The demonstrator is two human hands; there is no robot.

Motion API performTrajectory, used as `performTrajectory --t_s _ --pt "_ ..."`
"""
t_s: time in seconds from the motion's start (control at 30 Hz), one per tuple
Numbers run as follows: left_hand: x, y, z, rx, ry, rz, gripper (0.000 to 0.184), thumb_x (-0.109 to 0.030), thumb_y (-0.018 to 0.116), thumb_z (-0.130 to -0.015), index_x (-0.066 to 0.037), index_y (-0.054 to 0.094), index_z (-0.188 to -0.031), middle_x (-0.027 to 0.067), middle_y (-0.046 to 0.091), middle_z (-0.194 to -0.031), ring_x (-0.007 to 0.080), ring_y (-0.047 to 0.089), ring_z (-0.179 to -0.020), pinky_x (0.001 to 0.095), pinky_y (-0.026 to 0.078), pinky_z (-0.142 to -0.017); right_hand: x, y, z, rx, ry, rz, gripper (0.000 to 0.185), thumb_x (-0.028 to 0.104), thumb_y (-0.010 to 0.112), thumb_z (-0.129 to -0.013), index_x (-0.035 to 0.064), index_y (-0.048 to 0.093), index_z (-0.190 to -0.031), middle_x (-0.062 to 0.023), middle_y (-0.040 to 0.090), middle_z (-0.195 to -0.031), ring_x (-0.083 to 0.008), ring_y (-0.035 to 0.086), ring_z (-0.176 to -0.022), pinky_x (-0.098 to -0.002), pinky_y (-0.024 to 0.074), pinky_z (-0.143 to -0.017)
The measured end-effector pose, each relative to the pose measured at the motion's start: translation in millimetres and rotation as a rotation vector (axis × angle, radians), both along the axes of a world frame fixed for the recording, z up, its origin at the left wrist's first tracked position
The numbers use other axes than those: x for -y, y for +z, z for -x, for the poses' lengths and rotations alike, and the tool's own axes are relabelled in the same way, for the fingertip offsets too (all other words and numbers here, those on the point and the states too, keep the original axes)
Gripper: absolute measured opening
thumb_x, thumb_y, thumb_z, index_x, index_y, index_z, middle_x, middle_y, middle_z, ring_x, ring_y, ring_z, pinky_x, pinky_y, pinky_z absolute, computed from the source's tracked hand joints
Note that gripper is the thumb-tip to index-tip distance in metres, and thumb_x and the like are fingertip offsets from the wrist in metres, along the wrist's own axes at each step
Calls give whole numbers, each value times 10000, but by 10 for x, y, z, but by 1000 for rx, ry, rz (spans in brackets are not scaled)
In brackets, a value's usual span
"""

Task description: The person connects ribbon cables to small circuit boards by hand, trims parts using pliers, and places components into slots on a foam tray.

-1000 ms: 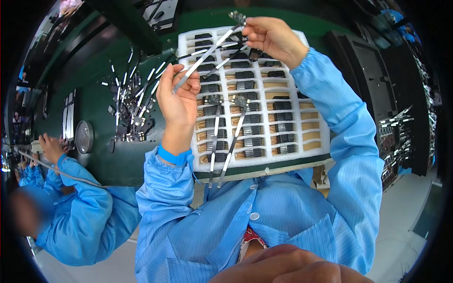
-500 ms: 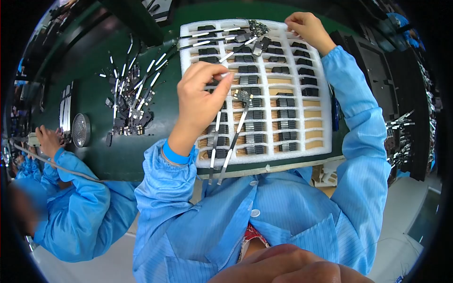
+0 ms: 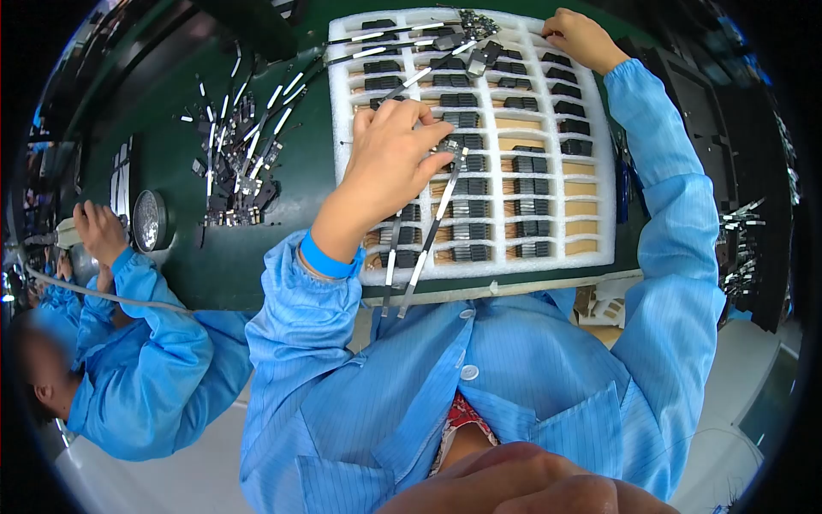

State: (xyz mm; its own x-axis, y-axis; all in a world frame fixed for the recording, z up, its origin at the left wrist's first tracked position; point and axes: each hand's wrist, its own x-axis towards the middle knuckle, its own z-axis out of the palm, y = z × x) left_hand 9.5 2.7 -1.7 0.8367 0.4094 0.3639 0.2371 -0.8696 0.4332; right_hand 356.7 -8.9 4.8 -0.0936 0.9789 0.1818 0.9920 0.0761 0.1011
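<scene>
My left hand (image 3: 390,158) is over the middle of a white foam tray (image 3: 608,206), its thumb and index finger closing on the edge of a small circuit board (image 3: 454,152). Black-and-white flat strips (image 3: 425,244) run from the board toward the tray's near edge. My right hand (image 3: 584,38) is at the far right corner of the tray, fingers curled and pressed together; what they hold, if anything, is hidden. Rows of black blocks (image 3: 531,185) fill many tray slots. More boards (image 3: 478,26) with strips lie across the far edge, beside a loose black block (image 3: 485,58).
On the green table (image 3: 291,188) to the left lies a pile of strip assemblies (image 3: 240,163). Beyond it are a round dish (image 3: 149,220) and a co-worker's hand (image 3: 101,233). Dark trays (image 3: 698,128) and more strips (image 3: 741,218) stand at the right.
My left hand has moved right onto the circuit board, and its thumb and finger now meet the board's edge. My right hand has shifted slightly right and away, to the tray corner.
</scene>
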Motion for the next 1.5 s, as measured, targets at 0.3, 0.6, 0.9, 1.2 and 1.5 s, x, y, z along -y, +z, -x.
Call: performTrajectory --t_s 0.3,0.6,0.9,1.2,1.5 --pt "41 59 11 -52 -63 -31 199 -153 652 -674 -94 599 -857 38 508 -937 208 451 -916 377 256 -783 -118 -31 1 162 104 -45 155 113 541 -768 37 570 -901 -120 573 -826 -297 555 -751 -339 446 -688" --pt "32 72 -16 96 -134 102 138 -67 650 -651 -75 561 -756 42 552 -723 207 513 -748 330 301 -739 407 355 883 -1555 -11 -78 168 129 467 -865 2 528 -958 -75 584 -797 -139 588 -727 -274 496 -687" --pt "6 60 -6 500 -105 849 171 -44 615 -748 6 573 -906 41 600 -755 70 546 -637 194 416 -492 560 290 1608 -1649 169 0 143 103 510 -840 2 541 -937 -66 595 -777 -107 563 -699 -209 453 -645" --pt "-23 84 -25 546 -79 1269 232 -75 587 -786 28 538 -989 89 606 -727 57 489 -529 150 354 -448 640 242 1744 -1376 135 -24 147 118 547 -821 -3 577 -897 -23 576 -748 -71 528 -677 -192 431 -600" --pt "-12 89 -29 571 -63 1208 236 -80 602 -776 18 558 -986 82 610 -724 46 485 -540 149 362 -464 652 234 1758 -997 241 -215 101 54 601 -746 -4 589 -828 -77 569 -720 -124 529 -608 -226 415 -543"
